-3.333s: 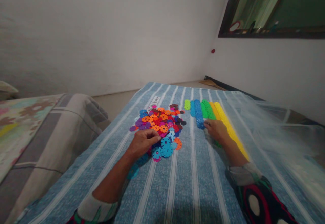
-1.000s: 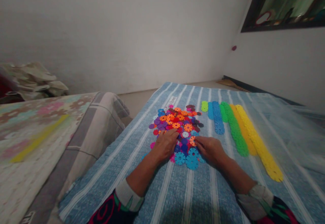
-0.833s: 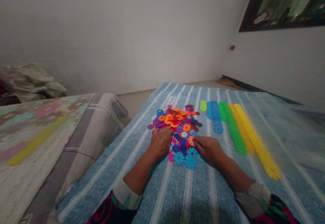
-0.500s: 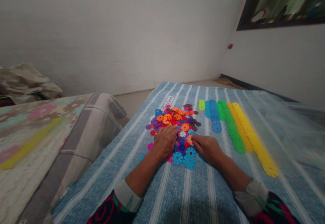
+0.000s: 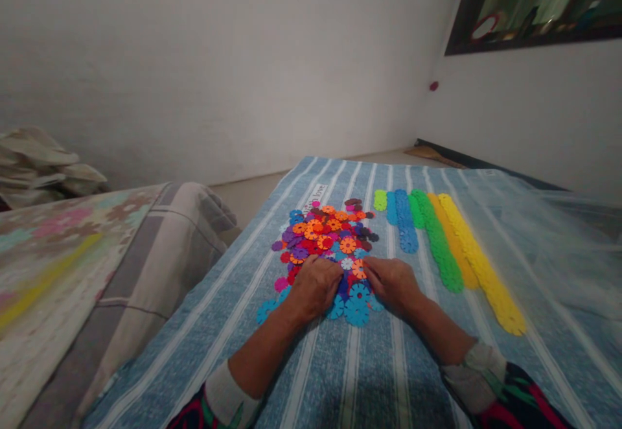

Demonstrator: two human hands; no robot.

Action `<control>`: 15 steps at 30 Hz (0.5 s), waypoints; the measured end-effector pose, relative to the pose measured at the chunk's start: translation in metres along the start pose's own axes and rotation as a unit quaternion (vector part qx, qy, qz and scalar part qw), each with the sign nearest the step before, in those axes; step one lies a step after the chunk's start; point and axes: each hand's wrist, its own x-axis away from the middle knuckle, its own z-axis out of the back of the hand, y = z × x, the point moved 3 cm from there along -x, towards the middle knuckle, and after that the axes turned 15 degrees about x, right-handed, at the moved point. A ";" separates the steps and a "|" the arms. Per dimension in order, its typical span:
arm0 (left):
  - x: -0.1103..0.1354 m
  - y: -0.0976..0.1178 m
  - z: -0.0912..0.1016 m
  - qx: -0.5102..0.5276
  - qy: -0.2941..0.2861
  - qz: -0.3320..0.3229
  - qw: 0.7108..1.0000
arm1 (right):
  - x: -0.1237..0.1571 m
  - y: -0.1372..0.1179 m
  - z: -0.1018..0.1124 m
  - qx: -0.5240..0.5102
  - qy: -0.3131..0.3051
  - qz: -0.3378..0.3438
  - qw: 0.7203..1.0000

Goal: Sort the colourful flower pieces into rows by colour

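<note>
A heap of flower-shaped plastic discs (image 5: 324, 227) in orange, red, purple, blue and other colours lies on the striped cloth. My left hand (image 5: 315, 286) rests over the heap's near left side, its fingers curled and their tips hidden. Opposite it, my right hand (image 5: 392, 281) is closed at the heap's right edge, thumb and forefinger together. An orange disc (image 5: 359, 268) shows right at those fingertips; whether it is gripped is unclear. Between the hands lie a white disc (image 5: 346, 264) and dark blue ones. Larger light-blue discs (image 5: 357, 312) sit at the near edge.
To the right, discs are laid in overlapping rows: a long yellow row (image 5: 479, 257), a green row (image 5: 440, 247), a blue row (image 5: 405, 221) and a short lime one (image 5: 380, 200). Clear plastic sheeting (image 5: 573, 254) covers the far right. A cloth-covered surface (image 5: 140, 247) stands at left.
My left hand has drawn back a little toward me and nearer the right hand, uncovering more purple and red discs. My right hand stays beside the orange disc. The view has shifted slightly.
</note>
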 end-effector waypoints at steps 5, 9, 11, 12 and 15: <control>-0.002 -0.012 0.002 0.015 0.049 0.016 0.999 | -0.003 -0.002 0.002 0.020 -0.027 0.026 0.999; -0.014 -0.020 0.013 0.008 0.049 0.087 0.995 | -0.004 -0.002 0.000 0.015 -0.029 0.045 0.998; -0.025 -0.021 0.017 -0.013 0.021 0.113 0.993 | -0.004 -0.002 0.000 0.006 -0.022 0.056 0.998; -0.031 -0.020 0.018 -0.025 0.003 0.120 0.992 | -0.004 -0.002 0.001 0.001 -0.017 0.061 0.998; -0.048 -0.016 0.018 -0.049 -0.046 0.132 0.989 | -0.002 -0.001 0.002 -0.020 0.002 0.075 0.997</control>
